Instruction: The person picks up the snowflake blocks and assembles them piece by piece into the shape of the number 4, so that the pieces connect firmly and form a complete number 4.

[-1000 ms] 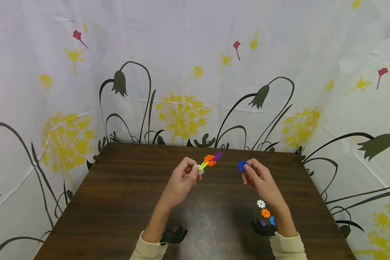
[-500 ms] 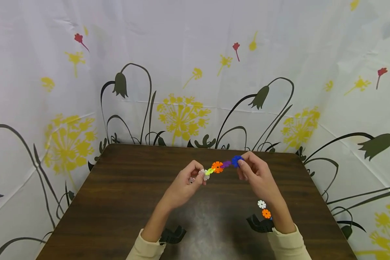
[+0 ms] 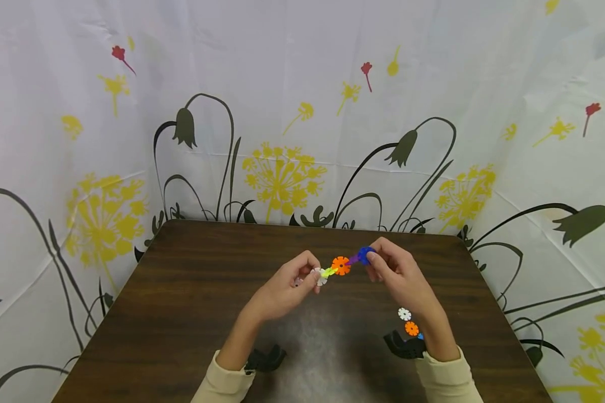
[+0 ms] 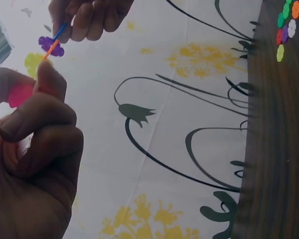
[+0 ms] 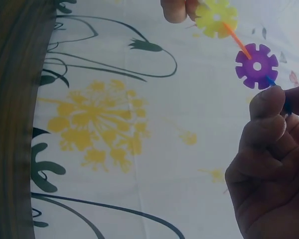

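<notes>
Both hands hold a chain of notched plastic discs (snowflake building discs) above the table. My left hand (image 3: 284, 286) pinches its near end at a white disc (image 3: 322, 278), and a pink disc (image 4: 20, 95) shows among the fingers in the left wrist view. From there run a yellow disc (image 5: 209, 22), an orange disc (image 3: 340, 266) and a purple disc (image 5: 243, 66). Between thumb and fingers, my right hand (image 3: 402, 275) pinches a blue disc (image 3: 364, 255). The blue disc's edge meets the purple disc's rim, turned crosswise to it.
On the dark wooden table (image 3: 196, 313), loose white (image 3: 404, 314), orange (image 3: 411, 328) and blue discs (image 3: 420, 336) lie beside the right wrist, partly hidden by its black mount (image 3: 403, 345). A patterned curtain (image 3: 282, 84) hangs behind the table.
The right hand has brought the blue disc leftward to the purple disc at the chain's end. The left hand has shifted right and slightly nearer with the chain.
</notes>
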Demonstrator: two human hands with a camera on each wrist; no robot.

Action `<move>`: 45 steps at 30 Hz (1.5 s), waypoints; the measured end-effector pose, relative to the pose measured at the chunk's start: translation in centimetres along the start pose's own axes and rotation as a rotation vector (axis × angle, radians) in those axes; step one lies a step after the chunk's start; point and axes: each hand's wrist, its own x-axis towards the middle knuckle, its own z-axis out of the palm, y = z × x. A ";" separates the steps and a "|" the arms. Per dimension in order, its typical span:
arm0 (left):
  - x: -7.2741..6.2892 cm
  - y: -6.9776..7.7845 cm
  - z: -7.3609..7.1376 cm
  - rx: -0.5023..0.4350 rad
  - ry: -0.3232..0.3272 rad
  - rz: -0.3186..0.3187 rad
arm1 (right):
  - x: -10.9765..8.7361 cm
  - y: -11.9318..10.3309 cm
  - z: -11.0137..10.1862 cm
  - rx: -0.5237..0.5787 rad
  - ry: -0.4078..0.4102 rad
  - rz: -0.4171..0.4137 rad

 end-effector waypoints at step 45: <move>-0.6 -2.3 -1.4 -0.970 -0.157 0.215 | -6.5 17.8 -4.8 -0.515 -0.103 0.748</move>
